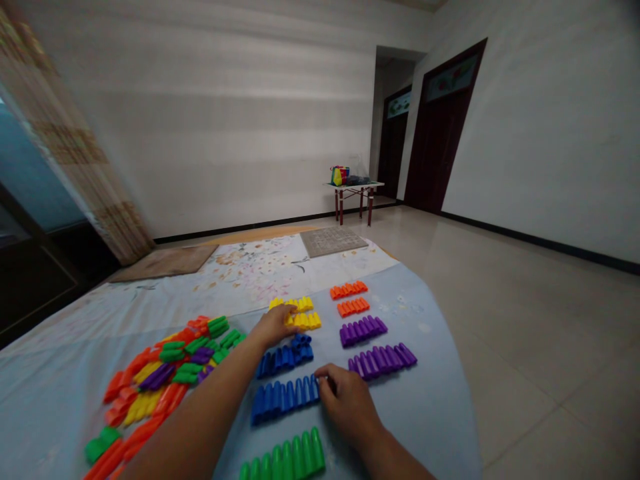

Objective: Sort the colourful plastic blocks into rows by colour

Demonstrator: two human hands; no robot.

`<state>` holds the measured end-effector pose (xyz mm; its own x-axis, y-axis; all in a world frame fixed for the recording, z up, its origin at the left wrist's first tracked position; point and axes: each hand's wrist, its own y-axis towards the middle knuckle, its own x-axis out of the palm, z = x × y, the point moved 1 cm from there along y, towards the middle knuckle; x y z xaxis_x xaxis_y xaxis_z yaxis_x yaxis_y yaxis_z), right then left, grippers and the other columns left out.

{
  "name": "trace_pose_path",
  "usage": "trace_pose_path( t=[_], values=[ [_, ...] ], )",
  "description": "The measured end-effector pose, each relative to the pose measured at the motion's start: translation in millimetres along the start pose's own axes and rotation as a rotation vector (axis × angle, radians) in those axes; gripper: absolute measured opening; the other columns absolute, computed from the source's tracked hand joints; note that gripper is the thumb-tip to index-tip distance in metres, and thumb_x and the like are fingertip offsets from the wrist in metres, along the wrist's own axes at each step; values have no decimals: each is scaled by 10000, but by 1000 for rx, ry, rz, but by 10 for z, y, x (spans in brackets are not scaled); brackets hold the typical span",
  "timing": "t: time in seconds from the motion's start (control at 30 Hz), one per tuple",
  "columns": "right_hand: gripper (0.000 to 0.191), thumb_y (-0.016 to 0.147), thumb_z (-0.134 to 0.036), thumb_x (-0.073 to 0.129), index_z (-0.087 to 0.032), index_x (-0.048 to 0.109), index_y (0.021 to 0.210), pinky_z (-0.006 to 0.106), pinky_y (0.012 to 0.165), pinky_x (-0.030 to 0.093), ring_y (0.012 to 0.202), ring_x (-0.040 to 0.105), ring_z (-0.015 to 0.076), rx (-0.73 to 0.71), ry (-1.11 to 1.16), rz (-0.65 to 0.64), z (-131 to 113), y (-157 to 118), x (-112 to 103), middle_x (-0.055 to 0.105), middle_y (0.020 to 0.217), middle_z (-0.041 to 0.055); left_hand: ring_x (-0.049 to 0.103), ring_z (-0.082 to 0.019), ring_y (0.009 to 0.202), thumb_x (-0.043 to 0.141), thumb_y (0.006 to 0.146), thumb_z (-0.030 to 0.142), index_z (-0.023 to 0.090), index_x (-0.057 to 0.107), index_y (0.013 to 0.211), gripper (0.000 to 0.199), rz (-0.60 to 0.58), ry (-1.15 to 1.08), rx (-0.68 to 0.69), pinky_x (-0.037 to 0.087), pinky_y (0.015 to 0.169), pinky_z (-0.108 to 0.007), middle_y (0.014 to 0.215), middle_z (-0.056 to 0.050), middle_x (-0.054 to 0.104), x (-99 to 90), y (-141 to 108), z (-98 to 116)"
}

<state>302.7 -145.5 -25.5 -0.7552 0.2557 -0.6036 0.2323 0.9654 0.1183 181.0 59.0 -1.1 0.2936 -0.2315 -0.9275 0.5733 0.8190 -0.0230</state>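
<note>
Plastic pieces lie in colour-sorted rows on a blue-covered table. My left hand (pixel 277 325) reaches over to the yellow rows (pixel 306 321), its fingertips at their left part; what it grips, if anything, is hidden. Below it are a smaller group of blue pieces (pixel 285 358) and a longer blue row (pixel 285 398). My right hand (pixel 347 402) is curled at the right end of that longer row, thumb and finger close together. Purple rows (pixel 383 361) and orange rows (pixel 349 290) lie to the right. A green row (pixel 285 460) is nearest me.
A mixed pile of orange, green, yellow and purple pieces (pixel 173 363) spreads over the table's left side. Two mats (pixel 333 241) lie at the far edge. Beyond stands a small table (pixel 353 185) with a colourful bag.
</note>
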Motion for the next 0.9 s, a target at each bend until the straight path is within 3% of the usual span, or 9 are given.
trace_pose_path(
  t=[0.1, 0.2, 0.37, 0.57, 0.9],
  values=[
    [278, 838, -222, 429, -210, 689, 935, 212, 653, 410, 713, 642, 143, -1, 9, 9, 0, -1, 3, 713, 789, 28, 476, -208, 1187, 577, 746, 386, 149, 525, 1225, 537, 71, -7, 29, 336, 1046, -309, 1279, -106, 537, -79, -97, 64],
    [283, 839, -216, 422, -204, 688, 936, 211, 663, 413, 724, 644, 144, -9, 20, 10, -1, -1, 16, 713, 793, 31, 529, -195, 1084, 443, 830, 412, 151, 557, 1180, 451, 121, 11, 67, 378, 989, -312, 1159, -103, 594, -143, -272, 165],
    [276, 832, -210, 429, -201, 688, 924, 213, 658, 411, 716, 642, 145, -22, 20, 12, 7, -2, 24, 711, 779, 28, 553, -231, 1017, 529, 786, 396, 216, 654, 1032, 330, 58, 80, 119, 402, 918, -351, 1063, -89, 629, -87, -534, 284],
    [277, 831, -209, 431, -202, 690, 929, 210, 645, 407, 708, 640, 144, -28, 15, 12, 9, 2, 15, 712, 786, 29, 561, -225, 1008, 544, 777, 326, 259, 649, 1050, 300, 21, 117, 105, 399, 884, -348, 1083, -57, 642, 39, -560, 271],
    [282, 827, -204, 434, -204, 689, 948, 216, 659, 416, 727, 644, 150, -26, 25, 7, 40, 11, 40, 714, 805, 33, 527, -214, 1053, 463, 853, 338, 264, 617, 1089, 291, 144, 147, 140, 349, 920, -375, 1133, -55, 619, 55, -853, 321]
  ],
)
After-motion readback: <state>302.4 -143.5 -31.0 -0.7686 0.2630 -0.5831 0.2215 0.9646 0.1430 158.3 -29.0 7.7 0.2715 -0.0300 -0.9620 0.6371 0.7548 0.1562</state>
